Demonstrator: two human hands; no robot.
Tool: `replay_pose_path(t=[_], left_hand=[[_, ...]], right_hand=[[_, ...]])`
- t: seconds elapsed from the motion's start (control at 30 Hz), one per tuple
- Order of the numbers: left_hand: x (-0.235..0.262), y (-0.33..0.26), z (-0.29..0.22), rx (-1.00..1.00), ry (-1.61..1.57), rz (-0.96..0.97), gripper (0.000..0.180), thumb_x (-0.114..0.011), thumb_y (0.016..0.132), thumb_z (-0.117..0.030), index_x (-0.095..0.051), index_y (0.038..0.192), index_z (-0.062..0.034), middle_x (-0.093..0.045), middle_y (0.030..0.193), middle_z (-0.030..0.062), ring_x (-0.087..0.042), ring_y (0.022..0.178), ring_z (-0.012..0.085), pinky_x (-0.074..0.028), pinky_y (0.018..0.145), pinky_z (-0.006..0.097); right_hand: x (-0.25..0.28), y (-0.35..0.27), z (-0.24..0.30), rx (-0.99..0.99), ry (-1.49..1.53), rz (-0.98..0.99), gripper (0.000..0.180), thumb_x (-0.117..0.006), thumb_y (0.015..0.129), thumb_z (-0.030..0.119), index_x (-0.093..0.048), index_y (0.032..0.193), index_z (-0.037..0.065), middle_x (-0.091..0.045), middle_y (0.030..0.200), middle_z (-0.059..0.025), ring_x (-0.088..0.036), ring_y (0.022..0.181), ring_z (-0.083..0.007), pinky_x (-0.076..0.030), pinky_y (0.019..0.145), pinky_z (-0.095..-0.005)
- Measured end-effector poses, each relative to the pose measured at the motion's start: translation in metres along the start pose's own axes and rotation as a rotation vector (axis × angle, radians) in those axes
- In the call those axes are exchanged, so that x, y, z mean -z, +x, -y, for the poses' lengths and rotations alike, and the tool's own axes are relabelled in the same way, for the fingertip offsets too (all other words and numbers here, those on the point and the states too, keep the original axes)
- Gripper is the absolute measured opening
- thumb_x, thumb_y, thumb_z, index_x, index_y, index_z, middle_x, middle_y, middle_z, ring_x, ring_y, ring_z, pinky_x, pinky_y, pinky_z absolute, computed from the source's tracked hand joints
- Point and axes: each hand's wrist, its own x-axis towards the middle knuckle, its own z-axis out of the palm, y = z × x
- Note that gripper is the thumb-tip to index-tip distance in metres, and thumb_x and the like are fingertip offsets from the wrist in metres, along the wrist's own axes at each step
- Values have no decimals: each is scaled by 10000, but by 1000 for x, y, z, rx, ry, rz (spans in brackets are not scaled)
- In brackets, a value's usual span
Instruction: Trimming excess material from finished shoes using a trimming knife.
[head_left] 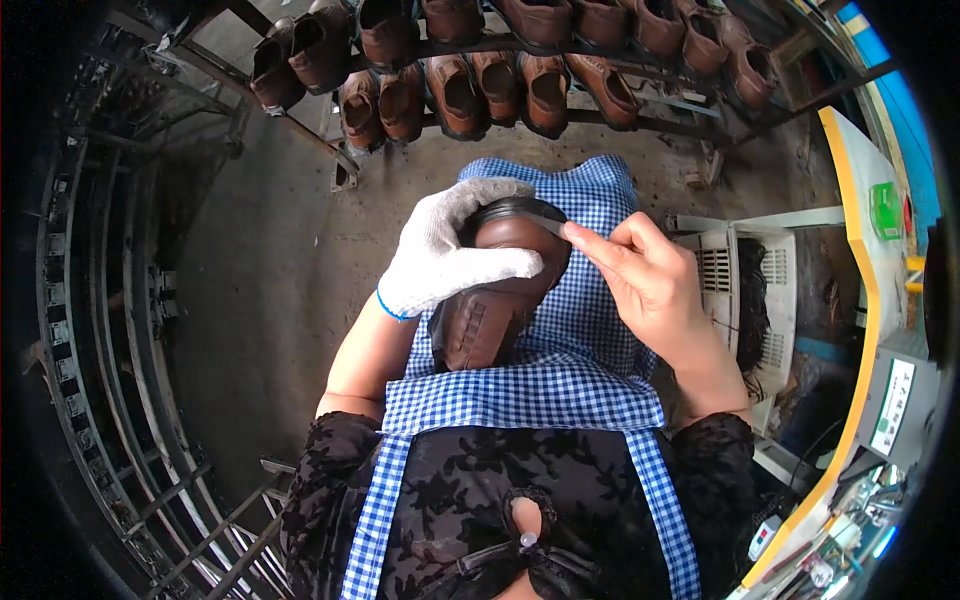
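A brown leather shoe with a dark sole is held over my lap, toe pointing away from me. My left hand, in a white knit glove with a blue cuff edge, is closed round its toe, the thumb across the upper. My bare right hand pinches a thin, flat, grey blade-like tool. The tool lies against the toe's edge where sole and upper meet. Its handle end is hidden in my fingers, so its exact kind does not show. A blue checked apron lies under the shoe.
Two rows of brown shoes stand on a metal rack ahead. A white plastic crate with dark scraps is at the right, beside a yellow-edged table. Metal rails run along the left.
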Motion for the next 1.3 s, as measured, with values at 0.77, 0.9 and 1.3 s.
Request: replay_pose_path(t=[0.77,0.9,1.3], left_hand=[[0,-1,2,-10,-80,35,657,-904,618,-290,-654,1152,-1,-684,1052,118,-661,968,205,-513,899,335],[1,1,2,-20,-30,43,653,-904,619,-285,-655,1153,-4,-685,1043,112,-660,965,200,-512,899,333],[1,2,4,-16,-28,37,651,-898,622,-314,-658,1145,-9,-682,1027,115,-665,949,208,-519,887,334]], right_hand=[[52,9,8,-39,-44,145,352,-695,791,19,-732,1109,167,-458,689,-63,-513,552,-178,-383,492,-310],[53,8,9,-55,-77,173,343,-684,784,19,-734,1091,162,-480,699,-71,-552,558,-204,-430,505,-335],[50,9,7,-60,-33,140,348,-706,789,-3,-738,1099,151,-456,688,-67,-481,545,-171,-351,482,-297]])
